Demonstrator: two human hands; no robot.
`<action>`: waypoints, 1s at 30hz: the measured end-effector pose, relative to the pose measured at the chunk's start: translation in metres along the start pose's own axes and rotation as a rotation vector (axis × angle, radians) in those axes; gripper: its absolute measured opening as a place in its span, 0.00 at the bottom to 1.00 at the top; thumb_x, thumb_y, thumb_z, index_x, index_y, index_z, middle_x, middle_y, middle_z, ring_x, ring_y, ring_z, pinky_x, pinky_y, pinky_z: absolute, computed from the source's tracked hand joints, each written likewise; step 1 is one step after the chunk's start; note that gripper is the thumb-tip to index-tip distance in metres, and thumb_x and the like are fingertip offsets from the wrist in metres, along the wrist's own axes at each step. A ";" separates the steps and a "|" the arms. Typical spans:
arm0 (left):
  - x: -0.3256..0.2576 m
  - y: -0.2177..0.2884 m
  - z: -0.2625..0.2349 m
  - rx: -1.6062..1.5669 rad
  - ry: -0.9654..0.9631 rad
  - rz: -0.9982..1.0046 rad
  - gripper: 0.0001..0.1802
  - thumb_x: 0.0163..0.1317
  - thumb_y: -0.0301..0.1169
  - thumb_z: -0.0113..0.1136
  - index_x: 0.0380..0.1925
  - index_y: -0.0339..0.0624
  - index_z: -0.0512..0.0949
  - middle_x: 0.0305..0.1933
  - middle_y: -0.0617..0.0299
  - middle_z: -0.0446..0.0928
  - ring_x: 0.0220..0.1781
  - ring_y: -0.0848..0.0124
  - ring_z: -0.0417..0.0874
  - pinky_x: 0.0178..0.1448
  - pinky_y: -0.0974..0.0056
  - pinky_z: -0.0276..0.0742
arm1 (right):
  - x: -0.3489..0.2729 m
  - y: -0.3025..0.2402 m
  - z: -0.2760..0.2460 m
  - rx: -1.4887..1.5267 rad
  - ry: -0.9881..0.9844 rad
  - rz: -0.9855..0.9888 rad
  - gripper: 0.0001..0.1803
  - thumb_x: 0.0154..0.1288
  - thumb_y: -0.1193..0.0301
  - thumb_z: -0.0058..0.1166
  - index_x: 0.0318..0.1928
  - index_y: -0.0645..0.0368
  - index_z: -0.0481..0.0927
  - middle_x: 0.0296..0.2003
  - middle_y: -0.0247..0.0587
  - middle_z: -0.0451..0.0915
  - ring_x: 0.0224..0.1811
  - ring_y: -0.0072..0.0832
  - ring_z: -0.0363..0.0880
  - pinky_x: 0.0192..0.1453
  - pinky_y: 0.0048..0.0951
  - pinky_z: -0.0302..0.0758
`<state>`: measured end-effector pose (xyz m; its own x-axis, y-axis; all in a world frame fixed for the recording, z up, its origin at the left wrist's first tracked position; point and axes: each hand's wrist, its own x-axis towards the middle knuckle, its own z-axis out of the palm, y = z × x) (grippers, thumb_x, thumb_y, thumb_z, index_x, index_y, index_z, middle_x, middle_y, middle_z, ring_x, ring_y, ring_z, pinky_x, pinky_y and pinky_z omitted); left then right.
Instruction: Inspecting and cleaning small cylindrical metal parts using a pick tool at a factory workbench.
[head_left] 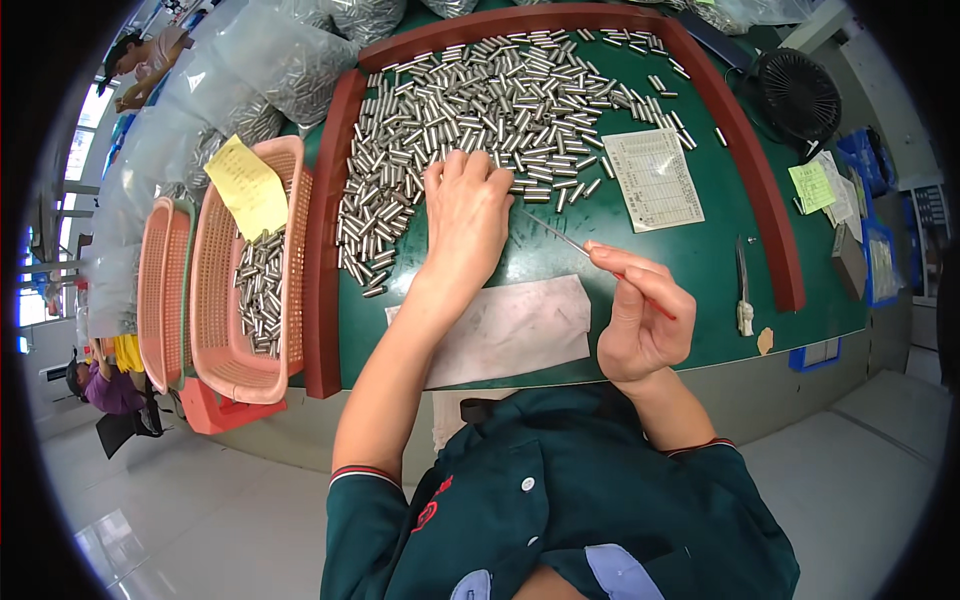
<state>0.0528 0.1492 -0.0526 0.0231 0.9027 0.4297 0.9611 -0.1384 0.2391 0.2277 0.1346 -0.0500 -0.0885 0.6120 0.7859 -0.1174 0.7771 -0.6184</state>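
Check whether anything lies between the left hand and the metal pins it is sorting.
Nothing visible does. The left hand rests flat on the green mat, its fingers touching the spread of small metal pins. The right hand holds a thin rod beside it.

Left of your green table (720,260), pink baskets (240,290) carry a yellow note (248,185); a black fan (798,95) sits at its far right corner, a printed sheet (655,180) on it.

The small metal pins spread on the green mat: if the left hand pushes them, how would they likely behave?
The metal pins look smooth, round and shiny, so they would probably roll and slide easily under the left hand. They lie loose, so they likely scatter; the red rim should stop them.
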 end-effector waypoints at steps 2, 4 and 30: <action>-0.003 -0.002 0.001 -0.006 -0.015 -0.015 0.05 0.43 0.24 0.60 0.23 0.39 0.74 0.31 0.58 0.70 0.39 0.61 0.68 0.47 0.58 0.61 | 0.000 -0.002 -0.001 -0.020 -0.066 0.013 0.07 0.65 0.83 0.37 0.44 0.68 0.62 0.36 0.61 0.75 0.38 0.44 0.79 0.45 0.36 0.79; -0.006 0.003 -0.005 -0.015 -0.034 -0.027 0.05 0.43 0.24 0.60 0.22 0.39 0.74 0.31 0.59 0.70 0.39 0.61 0.69 0.47 0.59 0.61 | -0.001 -0.001 -0.002 -0.012 -0.066 0.033 0.07 0.65 0.83 0.37 0.44 0.68 0.61 0.36 0.61 0.76 0.38 0.45 0.79 0.44 0.38 0.79; -0.097 0.021 -0.030 -0.862 0.100 -0.726 0.06 0.51 0.21 0.60 0.30 0.33 0.77 0.25 0.64 0.77 0.28 0.80 0.73 0.36 0.76 0.70 | 0.000 -0.006 0.004 0.047 -0.371 -0.113 0.07 0.62 0.80 0.45 0.40 0.63 0.65 0.28 0.51 0.79 0.29 0.41 0.82 0.29 0.31 0.77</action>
<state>0.0621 0.0467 -0.0636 -0.5228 0.8525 0.0033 0.2267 0.1353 0.9645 0.2239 0.1296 -0.0462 -0.4235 0.4210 0.8022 -0.1914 0.8239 -0.5334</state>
